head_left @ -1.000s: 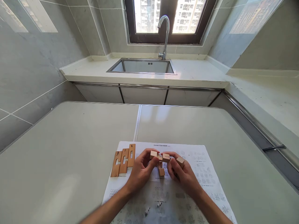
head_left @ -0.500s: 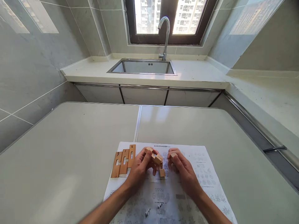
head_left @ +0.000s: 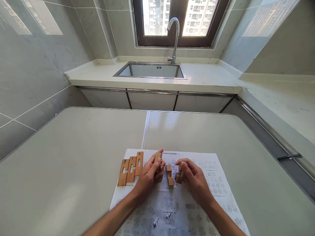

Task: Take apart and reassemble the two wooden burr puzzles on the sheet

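My left hand is closed round a notched wooden puzzle bar that sticks up past the fingers. My right hand is closed on another wooden puzzle bar, held low over the printed instruction sheet. Between the two hands a third notched wooden bar lies on the sheet, touched by neither hand. Three flat numbered wooden pieces lie side by side at the sheet's left edge, just left of my left hand.
The sheet lies on a pale table with a seam down its middle. Beyond it runs a counter with a steel sink and tap under a window. A counter edge with a metal rail lies to the right.
The assembled bars have come apart: my left hand lifted one bar upright, my right hand drew another down and right, and one bar now lies on the sheet between them.
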`<state>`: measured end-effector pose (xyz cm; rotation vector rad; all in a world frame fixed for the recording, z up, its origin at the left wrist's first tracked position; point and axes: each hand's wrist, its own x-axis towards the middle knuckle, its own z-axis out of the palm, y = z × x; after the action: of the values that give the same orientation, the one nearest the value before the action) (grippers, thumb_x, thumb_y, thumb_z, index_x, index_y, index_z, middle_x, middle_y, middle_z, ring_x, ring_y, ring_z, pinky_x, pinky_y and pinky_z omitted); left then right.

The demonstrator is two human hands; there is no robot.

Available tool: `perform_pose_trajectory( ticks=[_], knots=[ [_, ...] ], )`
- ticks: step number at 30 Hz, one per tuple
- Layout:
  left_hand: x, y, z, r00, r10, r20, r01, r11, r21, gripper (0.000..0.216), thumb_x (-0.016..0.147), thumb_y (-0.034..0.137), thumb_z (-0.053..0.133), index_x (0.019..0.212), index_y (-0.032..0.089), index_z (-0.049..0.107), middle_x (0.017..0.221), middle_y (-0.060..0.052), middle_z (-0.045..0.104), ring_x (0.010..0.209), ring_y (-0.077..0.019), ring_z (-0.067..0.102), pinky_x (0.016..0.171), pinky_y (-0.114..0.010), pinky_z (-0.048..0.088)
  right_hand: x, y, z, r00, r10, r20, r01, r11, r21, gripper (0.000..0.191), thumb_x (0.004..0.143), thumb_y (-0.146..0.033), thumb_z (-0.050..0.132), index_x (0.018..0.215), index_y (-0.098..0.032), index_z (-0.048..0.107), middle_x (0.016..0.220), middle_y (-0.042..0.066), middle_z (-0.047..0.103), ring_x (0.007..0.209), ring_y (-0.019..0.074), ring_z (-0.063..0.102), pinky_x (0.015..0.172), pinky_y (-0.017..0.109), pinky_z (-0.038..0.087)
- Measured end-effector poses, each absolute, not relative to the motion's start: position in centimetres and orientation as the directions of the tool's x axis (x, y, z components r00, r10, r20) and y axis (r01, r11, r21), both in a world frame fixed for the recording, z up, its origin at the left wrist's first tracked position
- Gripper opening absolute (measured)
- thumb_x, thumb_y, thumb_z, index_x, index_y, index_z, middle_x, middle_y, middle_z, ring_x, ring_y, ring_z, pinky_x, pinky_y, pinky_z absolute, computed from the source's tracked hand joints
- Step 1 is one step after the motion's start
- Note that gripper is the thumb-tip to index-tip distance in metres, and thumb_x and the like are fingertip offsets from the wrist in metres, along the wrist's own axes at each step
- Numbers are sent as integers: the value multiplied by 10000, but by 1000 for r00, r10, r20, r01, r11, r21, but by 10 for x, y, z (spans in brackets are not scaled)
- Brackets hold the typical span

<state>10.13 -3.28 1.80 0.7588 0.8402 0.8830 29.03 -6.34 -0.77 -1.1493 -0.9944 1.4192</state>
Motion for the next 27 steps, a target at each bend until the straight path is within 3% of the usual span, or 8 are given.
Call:
perform_pose_trajectory(
  ticks=[8, 12, 17, 20, 23, 27],
  knots=[
    [101, -34, 14, 458, 860, -225, -231, 360, 904, 512, 1034, 598, 555, 1337, 186, 589, 863, 1, 530, 587, -79, 360, 568, -273, 250, 291, -64, -6, -23, 988, -149, -223, -151, -963, 409, 966, -613, 680, 979, -204, 687, 735, -23, 487, 628, 130, 414, 577, 254, 364],
    [102, -34, 14, 455, 861, -227, -202, 348, 915, 496, 1036, 618, 525, 1138, 149, 653, 714, 42, 422, 564, -87, 299, 539, -271, 215, 291, -63, -8, -20, 988, -155, -226, -155, -962, 390, 973, -597, 678, 998, -208, 689, 741, -23, 498, 623, 130, 428, 587, 256, 371],
    [104, -33, 19, 412, 868, -278, -221, 391, 893, 484, 1027, 643, 515, 1216, 201, 573, 731, 45, 492, 526, -86, 289, 499, -249, 215, 290, -62, -7, -7, 984, -177, -265, -173, -949, 396, 949, -599, 704, 990, -206, 687, 753, -17, 505, 624, 134, 431, 567, 253, 367],
    [105, -31, 21, 398, 871, -288, -215, 394, 893, 491, 1052, 657, 415, 1068, 189, 566, 589, 69, 421, 496, -98, 260, 483, -244, 221, 289, -62, -5, 0, 984, -177, -267, -171, -949, 403, 940, -601, 714, 997, -203, 687, 754, -14, 504, 618, 134, 428, 556, 254, 365],
    [105, -31, 19, 414, 871, -266, -230, 383, 895, 425, 1063, 591, 401, 974, 197, 536, 551, 72, 388, 504, -108, 254, 495, -243, 236, 289, -62, -4, 2, 985, -175, -263, -168, -950, 408, 938, -608, 712, 1001, -206, 685, 768, -9, 507, 623, 135, 432, 553, 255, 369],
    [103, -31, 15, 445, 861, -246, -244, 381, 892, 245, 1022, 442, 489, 1010, 204, 543, 576, 73, 387, 513, -110, 246, 498, -236, 218, 289, -62, -6, -8, 987, -159, -242, -156, -958, 402, 959, -607, 690, 1019, -209, 686, 755, -10, 523, 612, 133, 430, 558, 256, 376]
  ],
)
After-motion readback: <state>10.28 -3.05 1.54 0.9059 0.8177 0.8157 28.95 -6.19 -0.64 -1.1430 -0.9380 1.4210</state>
